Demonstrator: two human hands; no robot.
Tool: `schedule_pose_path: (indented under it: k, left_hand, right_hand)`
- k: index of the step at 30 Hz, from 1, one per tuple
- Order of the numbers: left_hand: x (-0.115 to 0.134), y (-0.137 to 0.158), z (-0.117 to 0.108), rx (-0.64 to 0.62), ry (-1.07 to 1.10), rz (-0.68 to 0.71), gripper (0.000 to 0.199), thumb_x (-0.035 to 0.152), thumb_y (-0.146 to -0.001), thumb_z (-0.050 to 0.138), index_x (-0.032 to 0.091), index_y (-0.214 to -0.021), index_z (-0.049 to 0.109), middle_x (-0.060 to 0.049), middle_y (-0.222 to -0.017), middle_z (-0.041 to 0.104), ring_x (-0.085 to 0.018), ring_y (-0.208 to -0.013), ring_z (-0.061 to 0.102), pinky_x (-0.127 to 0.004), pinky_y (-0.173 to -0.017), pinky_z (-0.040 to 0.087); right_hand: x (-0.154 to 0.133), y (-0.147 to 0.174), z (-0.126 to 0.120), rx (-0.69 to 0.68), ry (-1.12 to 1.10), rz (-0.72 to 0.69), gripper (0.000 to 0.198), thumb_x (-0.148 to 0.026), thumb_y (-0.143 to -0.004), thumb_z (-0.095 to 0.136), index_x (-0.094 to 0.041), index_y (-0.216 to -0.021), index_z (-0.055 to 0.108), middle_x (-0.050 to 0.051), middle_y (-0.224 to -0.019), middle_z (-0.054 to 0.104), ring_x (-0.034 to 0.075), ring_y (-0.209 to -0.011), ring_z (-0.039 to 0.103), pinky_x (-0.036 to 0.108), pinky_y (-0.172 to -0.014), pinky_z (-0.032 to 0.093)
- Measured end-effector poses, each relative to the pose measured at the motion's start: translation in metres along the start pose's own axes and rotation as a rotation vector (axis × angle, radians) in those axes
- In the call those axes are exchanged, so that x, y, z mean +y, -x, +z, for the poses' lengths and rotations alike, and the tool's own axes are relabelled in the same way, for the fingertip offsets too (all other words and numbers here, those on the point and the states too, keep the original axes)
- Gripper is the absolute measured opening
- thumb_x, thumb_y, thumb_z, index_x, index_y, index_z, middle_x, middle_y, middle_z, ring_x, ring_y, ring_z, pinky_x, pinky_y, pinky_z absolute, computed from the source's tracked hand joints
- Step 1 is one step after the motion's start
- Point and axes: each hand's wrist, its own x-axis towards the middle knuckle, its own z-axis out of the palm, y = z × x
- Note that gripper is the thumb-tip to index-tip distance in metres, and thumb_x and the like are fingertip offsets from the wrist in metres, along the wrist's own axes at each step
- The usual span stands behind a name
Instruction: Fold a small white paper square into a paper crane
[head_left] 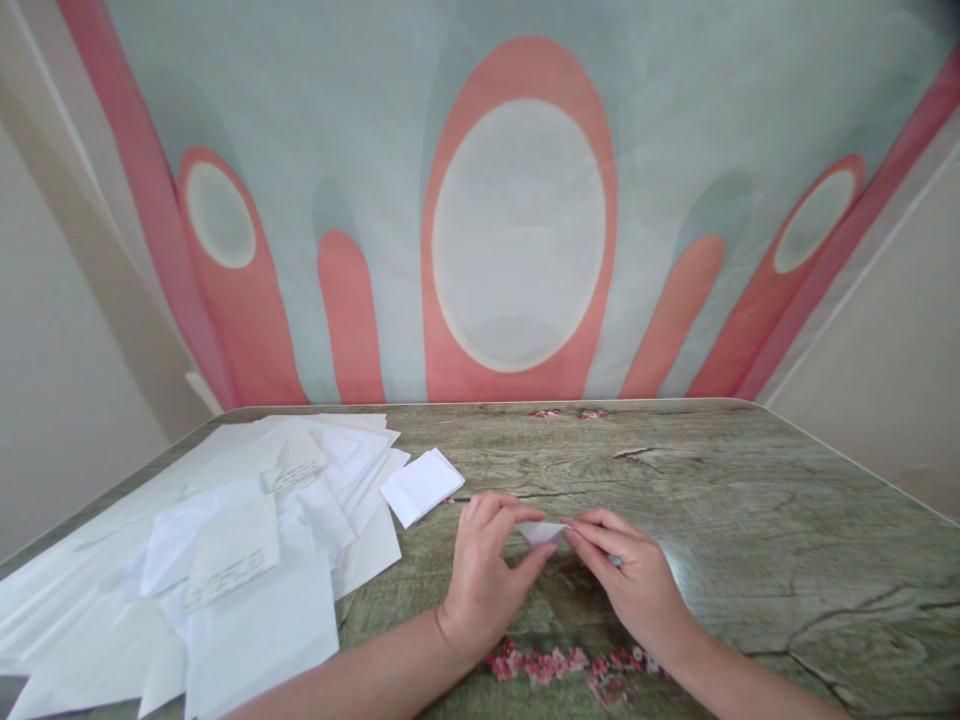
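Note:
Between my two hands, just above the table, is a small folded piece of white paper (541, 533) with a pointed, triangular look. My left hand (491, 560) grips its left side, thumb below and fingers above. At its right corner, my right hand (626, 570) pinches the paper between thumb and fingertips. A bit of something bluish shows by the right fingers, too small to name. Left of and beyond my left hand lies a small stack of white paper pieces (422, 487) on the table.
A wide, loose heap of white sheets (262, 620) covers the table's left side, some with printed lines. The wood-patterned tabletop (750, 520) has pink flower prints near my wrists and at the far edge. A coral and grey-green patterned backdrop (517, 385) stands behind the table.

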Motion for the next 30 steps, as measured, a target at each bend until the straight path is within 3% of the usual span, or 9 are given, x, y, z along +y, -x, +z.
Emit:
schedule_pose_path:
  k: [8,17,25,30]
  left_hand:
    - [-0.0027,-0.0009,-0.0011,-0.006,-0.037,0.073,0.019,0.024,-0.075,0.065,0.024,-0.094,0.064,-0.005,-0.094,0.059,-0.021,-0.093,0.051,-0.037,-0.083,0.041]
    - [-0.0049,-0.0002,0.0014,-0.049,0.04,0.027,0.025,0.022,-0.072,0.068,0.022,-0.096,0.064,-0.006,-0.095,0.058,-0.021,-0.092,0.053,-0.035,-0.081,0.045]
    - [-0.0047,-0.0022,0.0036,-0.107,0.162,-0.039,0.018,0.016,-0.073,0.065,0.019,-0.091,0.064,-0.005,-0.09,0.059,-0.017,-0.087,0.056,-0.03,-0.078,0.047]
    - [-0.0064,-0.0028,0.0046,-0.103,0.16,-0.058,0.016,0.014,-0.072,0.066,0.018,-0.087,0.063,-0.004,-0.088,0.059,-0.016,-0.085,0.056,-0.029,-0.077,0.047]
  right_hand:
    - [-0.0046,-0.0015,0.0002,-0.004,-0.009,0.019,0.025,-0.031,-0.088,0.048,-0.021,-0.091,0.071,0.004,-0.075,0.06,0.015,-0.066,0.057,0.025,-0.059,0.044]
    - [0.0031,0.0001,0.0032,-0.029,-0.078,0.084,0.027,-0.034,-0.087,0.048,-0.02,-0.091,0.071,0.004,-0.079,0.061,0.014,-0.063,0.057,0.024,-0.055,0.047]
    - [0.0007,0.0007,0.0041,-0.025,-0.065,0.061,0.026,-0.034,-0.087,0.048,-0.021,-0.091,0.071,0.004,-0.077,0.061,0.014,-0.063,0.056,0.022,-0.053,0.047]
    - [-0.0049,0.0,0.0022,-0.02,0.002,-0.024,0.024,-0.029,-0.088,0.048,-0.022,-0.093,0.07,0.003,-0.075,0.061,0.014,-0.066,0.057,0.024,-0.059,0.046]
